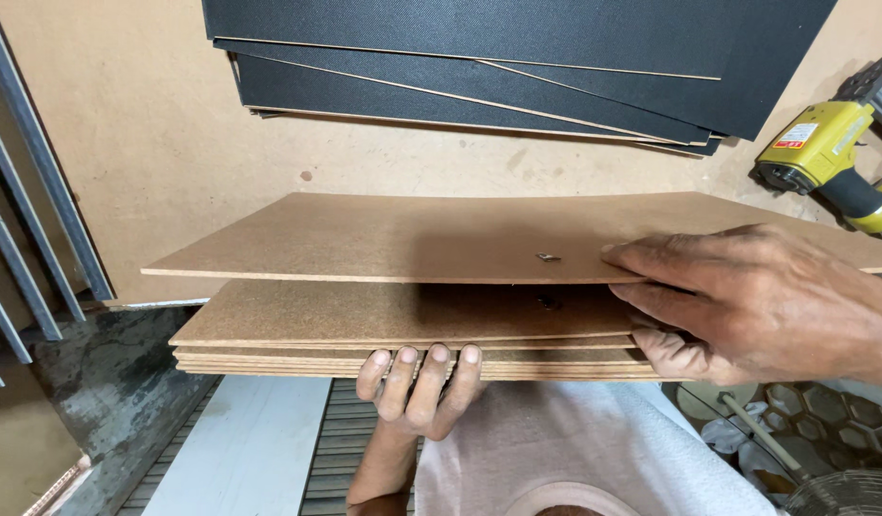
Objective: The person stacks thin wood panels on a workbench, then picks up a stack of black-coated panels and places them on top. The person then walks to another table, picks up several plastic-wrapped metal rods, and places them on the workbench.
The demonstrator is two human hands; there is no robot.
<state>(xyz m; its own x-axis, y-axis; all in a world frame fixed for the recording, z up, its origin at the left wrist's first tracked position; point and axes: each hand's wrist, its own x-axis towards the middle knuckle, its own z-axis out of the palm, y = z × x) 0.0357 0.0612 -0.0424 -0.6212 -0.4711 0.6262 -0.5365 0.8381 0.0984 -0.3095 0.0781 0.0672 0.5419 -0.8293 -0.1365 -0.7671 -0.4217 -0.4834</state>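
A stack of several thin brown hardboard sheets (297, 334) juts over the near edge of the bench. My left hand (417, 382) grips the stack from below, fingers curled up over its front edge. My right hand (756, 301) holds the right side of the top sheet (412, 234) and has it lifted clear of the rest, fingers flat on top and thumb beneath. A small metal hanger (548, 256) is fixed to that top sheet.
Black textured boards (517, 57) lie stacked at the back of the brown bench top (126, 143). A yellow power stapler (828, 153) rests at the right. Grey metal bars (30, 210) lean at the left. A white cloth (565, 440) covers my lap.
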